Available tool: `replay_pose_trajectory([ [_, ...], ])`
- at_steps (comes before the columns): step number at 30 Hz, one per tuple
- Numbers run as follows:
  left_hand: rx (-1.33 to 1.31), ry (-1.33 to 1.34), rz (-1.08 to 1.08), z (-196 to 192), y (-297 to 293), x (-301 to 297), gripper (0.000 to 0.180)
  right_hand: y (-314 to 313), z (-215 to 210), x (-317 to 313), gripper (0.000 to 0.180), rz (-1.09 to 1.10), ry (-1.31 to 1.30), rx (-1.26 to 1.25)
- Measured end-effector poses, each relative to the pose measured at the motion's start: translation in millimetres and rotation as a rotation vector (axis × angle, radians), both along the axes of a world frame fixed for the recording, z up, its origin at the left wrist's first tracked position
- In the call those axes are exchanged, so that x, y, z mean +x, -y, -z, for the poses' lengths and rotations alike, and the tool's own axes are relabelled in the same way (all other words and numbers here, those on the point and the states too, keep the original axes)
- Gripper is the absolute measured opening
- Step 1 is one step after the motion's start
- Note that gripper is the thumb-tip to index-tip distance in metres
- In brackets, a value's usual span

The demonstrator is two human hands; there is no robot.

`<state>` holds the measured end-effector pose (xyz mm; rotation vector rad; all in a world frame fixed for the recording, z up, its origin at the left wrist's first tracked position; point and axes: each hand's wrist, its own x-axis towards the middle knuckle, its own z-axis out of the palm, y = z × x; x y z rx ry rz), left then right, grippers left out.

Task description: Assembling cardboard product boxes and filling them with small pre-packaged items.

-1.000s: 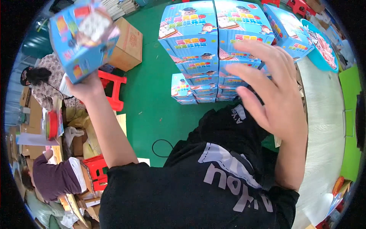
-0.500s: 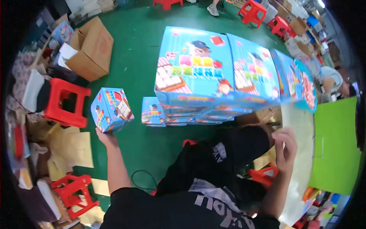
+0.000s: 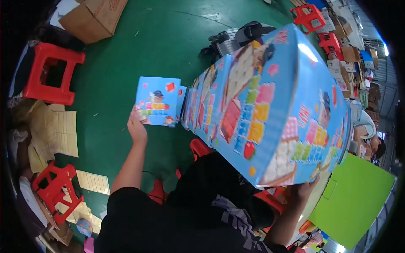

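Observation:
My left hand (image 3: 137,126) grips the lower left side of a small blue printed carton (image 3: 154,95), its front face toward me. That carton is level with the left end of a stack of blue cartons (image 3: 211,95) and partly covers another one behind it. A large-looking blue carton (image 3: 314,118) fills the right side close to me, its top and one side showing. My right hand (image 3: 304,189) is at this carton's lower edge, touching or just under it; its fingers are mostly hidden.
Red plastic stools (image 3: 55,76) stand on the left and at the far right. A brown cardboard box (image 3: 93,19) is at the upper left. A wheeled case (image 3: 236,40) stands beyond the stack. A green panel (image 3: 350,198) lies at the right; a person (image 3: 367,130) is behind it.
My left hand has brought its carton rightward, up to the stack. My right hand has gone from the air beside the stack to a carton's lower edge. The view has shifted, and the cartons look bigger.

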<state>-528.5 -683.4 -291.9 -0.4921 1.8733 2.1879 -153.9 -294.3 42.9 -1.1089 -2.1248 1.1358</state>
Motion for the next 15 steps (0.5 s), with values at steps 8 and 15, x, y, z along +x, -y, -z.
replay_pose_trajectory([
  [8,-0.023,-0.204,0.091,-15,-11,13,0.048,25,3,-41,0.064,-0.134,-0.044,-0.171],
  [15,-0.049,-0.215,0.110,-16,-15,21,0.049,-17,48,73,0.053,-0.025,-0.009,-0.295],
])
